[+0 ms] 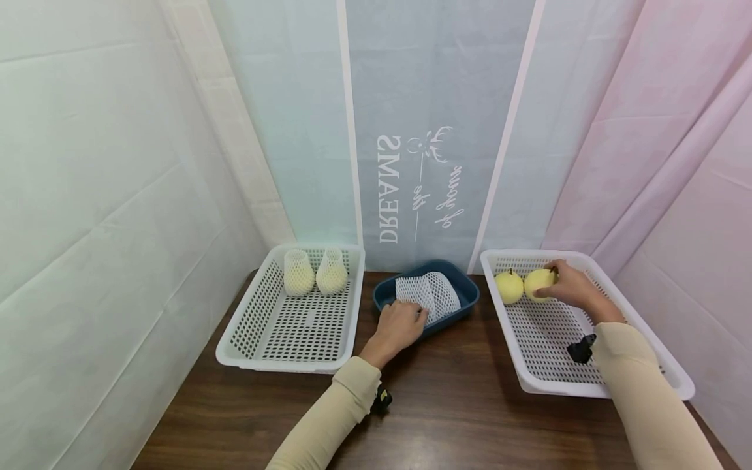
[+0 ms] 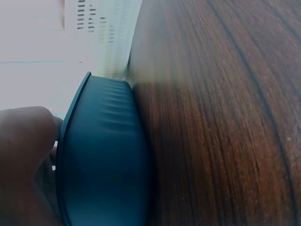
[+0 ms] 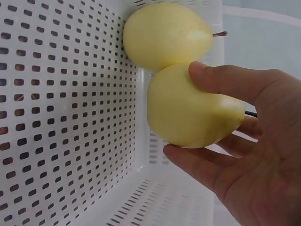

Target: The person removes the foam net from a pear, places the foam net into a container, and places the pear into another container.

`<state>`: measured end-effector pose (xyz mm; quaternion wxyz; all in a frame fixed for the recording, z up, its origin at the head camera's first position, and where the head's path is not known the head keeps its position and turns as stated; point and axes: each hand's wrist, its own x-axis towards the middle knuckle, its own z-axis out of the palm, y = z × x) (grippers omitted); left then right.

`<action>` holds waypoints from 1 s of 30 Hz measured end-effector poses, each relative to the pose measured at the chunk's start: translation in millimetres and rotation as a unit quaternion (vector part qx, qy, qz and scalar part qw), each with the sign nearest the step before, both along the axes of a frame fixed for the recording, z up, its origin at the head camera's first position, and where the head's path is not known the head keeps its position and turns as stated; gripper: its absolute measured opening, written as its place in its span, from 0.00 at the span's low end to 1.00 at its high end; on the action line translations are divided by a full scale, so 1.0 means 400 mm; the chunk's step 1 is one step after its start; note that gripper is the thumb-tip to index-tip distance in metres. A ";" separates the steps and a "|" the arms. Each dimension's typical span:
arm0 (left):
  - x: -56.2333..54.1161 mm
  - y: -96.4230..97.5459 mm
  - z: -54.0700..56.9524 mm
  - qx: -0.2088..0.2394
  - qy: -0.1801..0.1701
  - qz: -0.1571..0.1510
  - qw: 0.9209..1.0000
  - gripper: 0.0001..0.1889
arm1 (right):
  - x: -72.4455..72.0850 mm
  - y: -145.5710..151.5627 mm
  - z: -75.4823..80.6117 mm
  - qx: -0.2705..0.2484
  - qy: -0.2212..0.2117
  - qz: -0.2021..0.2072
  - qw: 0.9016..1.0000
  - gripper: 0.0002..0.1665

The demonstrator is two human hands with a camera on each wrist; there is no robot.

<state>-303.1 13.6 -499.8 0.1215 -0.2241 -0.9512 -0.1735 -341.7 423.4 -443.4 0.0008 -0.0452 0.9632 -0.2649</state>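
In the right white basket (image 1: pixel 531 385), my right hand (image 1: pixel 572 285) holds a yellow pear (image 3: pixel 188 110), thumb on one side and fingers on the other. A second pear (image 3: pixel 164 35) touches it, its stem pointing the same way. My left hand (image 1: pixel 402 324) reaches over the near rim of a dark blue tray (image 1: pixel 464 312), its fingers at the white foam nets (image 1: pixel 443 297) inside. In the left wrist view the tray's wall (image 2: pixel 103 155) hides the fingertips, so whether they pinch a net cannot be told.
At the left stands another white perforated basket (image 1: pixel 235 359). Two pears in foam nets, a left one (image 1: pixel 299 277) and a right one (image 1: pixel 331 274), stand at its back. The brown wooden table (image 1: pixel 446 411) carries everything, with a printed curtain (image 1: pixel 423 85) behind.
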 end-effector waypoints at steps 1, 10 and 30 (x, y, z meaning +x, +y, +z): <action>0.000 0.001 -0.001 -0.003 -0.005 0.000 1.000 0.22 | 0.000 0.001 -0.001 0.001 -0.001 0.001 1.000 0.52; 0.001 0.008 -0.004 -0.043 -0.060 0.012 0.997 0.25 | -0.001 0.005 -0.017 0.013 -0.014 0.010 1.000 0.49; 0.005 0.011 0.004 -0.064 -0.098 0.011 0.993 0.31 | -0.007 0.014 -0.039 0.017 -0.029 0.005 0.999 0.49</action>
